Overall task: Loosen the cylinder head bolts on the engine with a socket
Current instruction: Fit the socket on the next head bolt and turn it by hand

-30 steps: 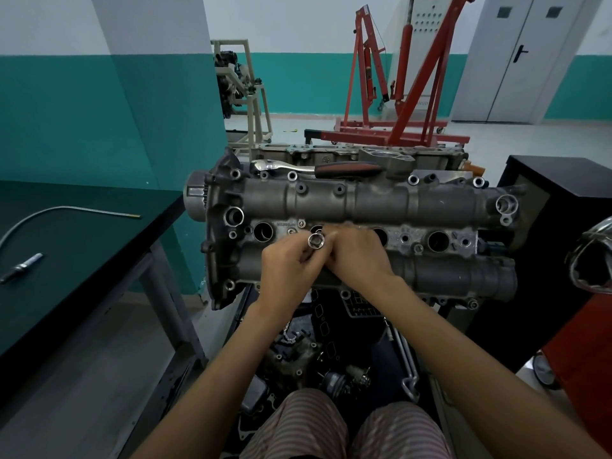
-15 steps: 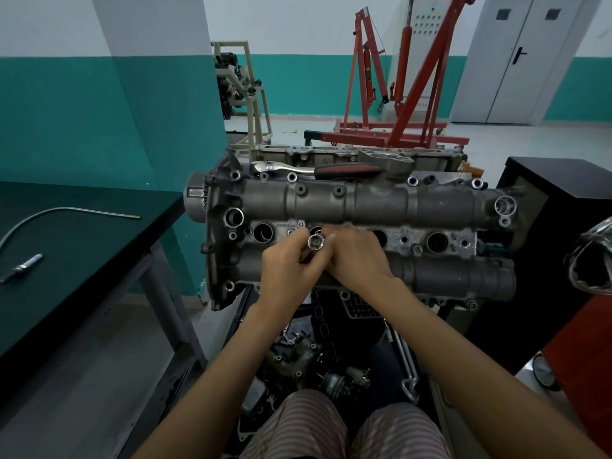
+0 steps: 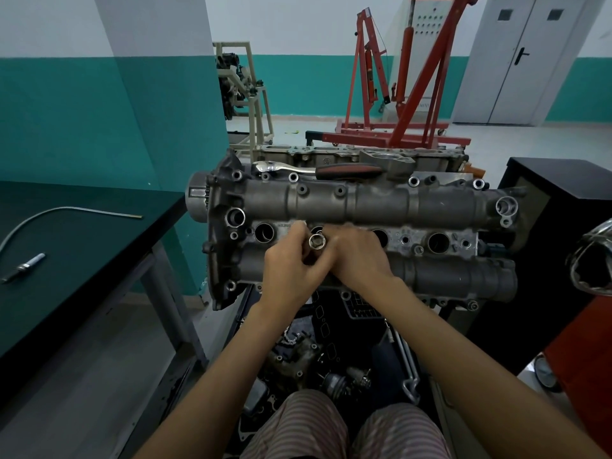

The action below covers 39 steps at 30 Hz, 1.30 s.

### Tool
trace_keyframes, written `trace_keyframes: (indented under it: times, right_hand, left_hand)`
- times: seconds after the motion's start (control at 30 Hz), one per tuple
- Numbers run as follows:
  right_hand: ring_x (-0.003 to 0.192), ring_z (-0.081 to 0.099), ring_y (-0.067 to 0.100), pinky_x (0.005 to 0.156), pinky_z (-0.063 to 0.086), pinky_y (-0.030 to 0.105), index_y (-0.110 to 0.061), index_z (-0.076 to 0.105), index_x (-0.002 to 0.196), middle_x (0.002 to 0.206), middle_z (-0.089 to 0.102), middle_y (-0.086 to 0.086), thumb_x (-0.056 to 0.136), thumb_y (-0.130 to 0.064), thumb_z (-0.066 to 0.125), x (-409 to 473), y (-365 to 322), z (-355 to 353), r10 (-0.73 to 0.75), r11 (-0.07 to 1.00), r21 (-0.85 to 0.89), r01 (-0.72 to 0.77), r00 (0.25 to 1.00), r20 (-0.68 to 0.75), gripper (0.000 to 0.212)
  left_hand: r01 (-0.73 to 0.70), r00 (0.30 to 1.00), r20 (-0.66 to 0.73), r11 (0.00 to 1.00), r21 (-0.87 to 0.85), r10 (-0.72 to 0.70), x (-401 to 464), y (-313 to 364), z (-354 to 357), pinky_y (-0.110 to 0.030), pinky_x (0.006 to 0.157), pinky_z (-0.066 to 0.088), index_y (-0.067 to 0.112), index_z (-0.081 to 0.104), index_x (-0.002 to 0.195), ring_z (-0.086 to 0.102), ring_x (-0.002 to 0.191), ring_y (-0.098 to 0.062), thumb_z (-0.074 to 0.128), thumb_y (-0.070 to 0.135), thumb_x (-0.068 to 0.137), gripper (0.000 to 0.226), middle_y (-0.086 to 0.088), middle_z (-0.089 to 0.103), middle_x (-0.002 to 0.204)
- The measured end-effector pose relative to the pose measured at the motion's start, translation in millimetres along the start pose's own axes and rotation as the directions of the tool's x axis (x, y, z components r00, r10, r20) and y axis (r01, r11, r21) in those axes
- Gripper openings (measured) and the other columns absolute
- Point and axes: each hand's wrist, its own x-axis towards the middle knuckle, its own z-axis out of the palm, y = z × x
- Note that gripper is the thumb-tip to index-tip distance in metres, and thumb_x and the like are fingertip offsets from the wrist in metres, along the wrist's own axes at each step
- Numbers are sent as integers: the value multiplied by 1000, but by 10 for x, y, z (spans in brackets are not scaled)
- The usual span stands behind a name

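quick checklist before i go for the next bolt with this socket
1. Shiny round steel socket held: ok, left hand and right hand both grip it.
2. Socket seated on a bolt: cannot tell, fingers hide its lower end.
3. Chrome ratchet with black and red handle attached: not ok, it lies on the grey cast engine head, far side.
4. Open end of socket unblocked: ok.

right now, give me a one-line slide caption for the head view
Both hands, left hand and right hand, hold a chrome socket over the cylinder head; the ratchet lies on its far edge.
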Motion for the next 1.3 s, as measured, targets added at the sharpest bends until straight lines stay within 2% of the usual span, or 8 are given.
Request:
trace_keyframes:
  times: [0.17, 0.33, 0.43, 0.53, 0.67, 0.9, 1.13, 1.3]
  right_hand:
    - [82, 60, 31, 56, 25, 31, -17, 30, 88, 91, 62, 8, 90, -34, 46, -30, 0, -10, 11, 995, 101, -7, 999, -33, 23]
    - [76, 62, 32, 56, 24, 29, -21, 50, 78, 79, 66, 9, 85, -35, 53, -52, -33, -78, 16, 992, 126, -9, 998, -57, 16]
    - [84, 61, 31, 60, 27, 30, -16, 58, 87, 90, 66, 8, 87, -29, 51, -47, -18, -54, 6, 997, 71, -4, 1000, -28, 15]
    - [90, 58, 29, 61, 27, 31, -12, 48, 98, 100, 61, 7, 91, -30, 45, -32, 7, 0, 4, 999, 45, -3, 1000, -18, 19]
    - [75, 61, 32, 52, 26, 30, -15, 34, 89, 87, 62, 9, 90, -32, 48, -48, -17, -19, 15, 994, 106, -8, 998, -65, 21]
    - [87, 61, 27, 61, 29, 30, -17, 57, 94, 94, 66, 4, 90, -34, 46, -44, 5, -39, 4, 999, 48, -3, 1000, -23, 20]
    - [75, 61, 31, 54, 29, 31, -16, 32, 90, 86, 62, 8, 89, -34, 47, -49, -13, -35, 16, 994, 109, -12, 999, -42, 23]
    - [75, 63, 32, 57, 28, 29, -16, 59, 81, 78, 67, 9, 83, -35, 58, -69, -19, -67, 10, 991, 134, 0, 997, -75, 18]
  left_hand:
    - [12, 999, 30, 1000, 11, -12, -9, 16, -3, -17, 48, 29, 15, 35, 70, 37, 53, -17, 48, 34, 86, 27, 4, 38, 58]
    - [12, 999, -45, 1000, 26, -11, 39, 41, 19, -27, 46, 25, 17, 29, 58, 26, 50, -11, 53, 32, 87, 40, 13, 23, 50]
    - [-12, 999, -34, 999, 52, 14, 21, 29, 25, -20, 46, 24, 18, 28, 62, 26, 51, -11, 56, 33, 84, 39, 15, 23, 52]
    - [14, 1000, -1, 999, 32, -14, 2, 30, 15, -13, 50, 31, 16, 35, 71, 35, 54, -7, 54, 34, 83, 29, 14, 32, 62]
    - [-14, 1000, -4, 997, 73, 14, 12, 40, 21, -17, 53, 29, 7, 41, 67, 36, 59, -15, 48, 25, 84, 25, 0, 40, 68]
    - [-30, 999, -35, 997, 72, 32, 42, 16, 12, -16, 50, 25, 11, 35, 58, 30, 54, -11, 65, 22, 85, 42, 10, 31, 56]
    - [-3, 999, 34, 999, 40, 2, 19, 42, -13, -17, 50, 26, 16, 31, 67, 30, 55, -12, 45, 31, 86, 28, 10, 29, 59]
    - [25, 999, -36, 1000, 15, -24, 67, 52, 0, -23, 45, 24, 18, 30, 56, 28, 49, -11, 56, 33, 85, 42, 10, 28, 48]
